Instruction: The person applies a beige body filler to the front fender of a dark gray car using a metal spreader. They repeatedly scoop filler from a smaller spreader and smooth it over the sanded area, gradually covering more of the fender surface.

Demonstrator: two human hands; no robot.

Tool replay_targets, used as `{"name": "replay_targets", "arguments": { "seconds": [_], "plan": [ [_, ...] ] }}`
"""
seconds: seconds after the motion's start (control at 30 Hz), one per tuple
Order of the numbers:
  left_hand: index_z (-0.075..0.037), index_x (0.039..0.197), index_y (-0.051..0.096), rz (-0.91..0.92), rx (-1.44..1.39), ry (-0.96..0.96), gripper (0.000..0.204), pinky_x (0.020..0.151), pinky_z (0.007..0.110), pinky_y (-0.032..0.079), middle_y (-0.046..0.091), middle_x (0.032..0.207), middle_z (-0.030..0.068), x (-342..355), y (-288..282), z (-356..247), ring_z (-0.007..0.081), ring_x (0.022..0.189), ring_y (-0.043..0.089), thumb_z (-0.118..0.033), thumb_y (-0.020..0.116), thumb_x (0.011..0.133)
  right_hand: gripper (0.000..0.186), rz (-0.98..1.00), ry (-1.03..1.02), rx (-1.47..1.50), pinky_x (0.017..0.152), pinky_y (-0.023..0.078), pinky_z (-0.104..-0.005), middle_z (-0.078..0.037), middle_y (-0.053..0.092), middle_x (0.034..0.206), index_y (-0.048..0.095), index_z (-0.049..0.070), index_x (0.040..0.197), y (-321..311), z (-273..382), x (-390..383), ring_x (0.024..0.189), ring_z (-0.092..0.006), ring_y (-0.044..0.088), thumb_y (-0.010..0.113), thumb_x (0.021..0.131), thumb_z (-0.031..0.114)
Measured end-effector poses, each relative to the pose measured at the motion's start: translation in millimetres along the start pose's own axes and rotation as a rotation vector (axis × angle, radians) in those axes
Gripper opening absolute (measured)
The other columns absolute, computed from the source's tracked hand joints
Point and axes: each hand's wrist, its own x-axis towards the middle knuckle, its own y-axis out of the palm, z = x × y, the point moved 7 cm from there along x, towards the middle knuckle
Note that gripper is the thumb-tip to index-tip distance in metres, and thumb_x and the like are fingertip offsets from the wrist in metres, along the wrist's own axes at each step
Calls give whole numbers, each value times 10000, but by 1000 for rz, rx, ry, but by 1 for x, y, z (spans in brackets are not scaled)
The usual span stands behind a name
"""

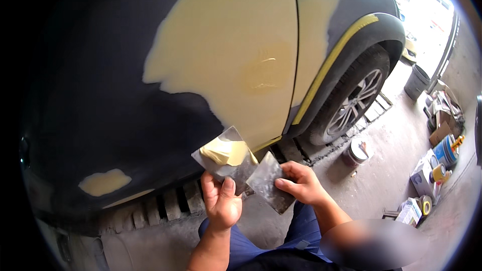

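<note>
My left hand point(221, 203) grips a flat metal putty knife point(240, 176) from below, thumb on top. A mound of pale yellow body filler point(227, 152) lies on that blade. Between thumb and fingers, my right hand point(302, 182) pinches a second flat grey scraper point(271, 184), whose edge is close beside the first blade; whether they touch I cannot tell. Beyond both hands stands a dark car door panel point(115, 115) with a broad patch of dried yellow filler point(216, 35). A darker, wetter-looking smear point(266, 73) shows within that patch.
Yellow masking tape point(334, 65) follows the wheel arch above the car wheel point(354, 100). A round tub point(358, 150) sits on the floor to the right. Farther right are a dark bucket point(416, 81), a blue can point(445, 151), a carton point(425, 175) and tape rolls point(427, 206).
</note>
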Motion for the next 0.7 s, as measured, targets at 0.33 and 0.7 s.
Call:
{"name": "replay_targets", "arguments": {
  "seconds": [0.33,0.7],
  "plan": [
    [-2,1211,588,429,951,15,267,788,283,474,627,1068,75,6,13,3,145,926,582,4,538,949,269,53,-122,215,752,471,-209,-21,618,924,542,-21,1072,1,54,25,858,-55,577,715,889,74],
    [35,1293,545,300,219,-424,344,970,258,423,645,1189,59,8,-41,24,106,1089,570,15,544,950,385,282,-848,-521,874,538,-420,-156,666,1061,692,-5,1092,26,146,-3,1026,-349,641,648,731,-129]
  ]
}}
